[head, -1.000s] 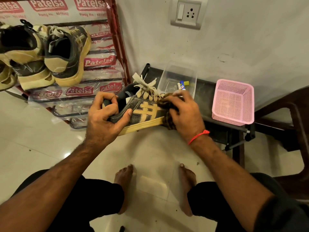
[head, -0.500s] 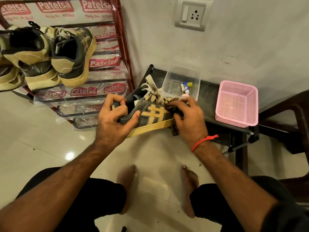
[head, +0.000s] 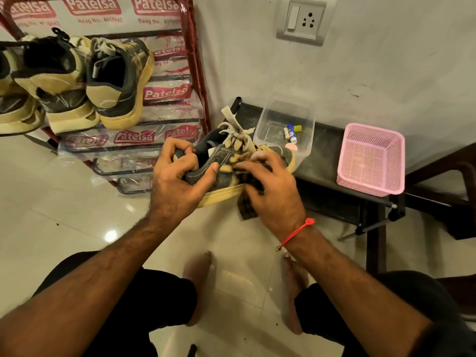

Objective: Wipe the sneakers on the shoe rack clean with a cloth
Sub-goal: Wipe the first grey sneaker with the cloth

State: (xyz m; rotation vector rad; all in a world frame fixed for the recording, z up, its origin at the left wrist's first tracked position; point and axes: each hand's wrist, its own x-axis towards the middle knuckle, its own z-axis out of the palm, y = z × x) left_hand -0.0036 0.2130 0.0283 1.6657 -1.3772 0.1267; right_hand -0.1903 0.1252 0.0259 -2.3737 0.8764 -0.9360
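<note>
At frame centre the left hand [head: 180, 184] clamps the heel of 1 black-and-tan sneaker [head: 226, 163] while the right hand [head: 270, 191] presses a dark cloth [head: 248, 202], seemingly pinched, against its side, leaving 3 sneakers [head: 77, 81] waiting on the shoe rack [head: 198, 73] upper left.

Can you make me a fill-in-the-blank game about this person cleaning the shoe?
1. The left hand grips the sneaker at its ____ end.
2. The right hand presses a dark ____ against the sneaker's side.
3. The empty basket on the bench is coloured ____.
4. The thread round the right wrist is ____.

Missing words: heel; cloth; pink; red
</note>
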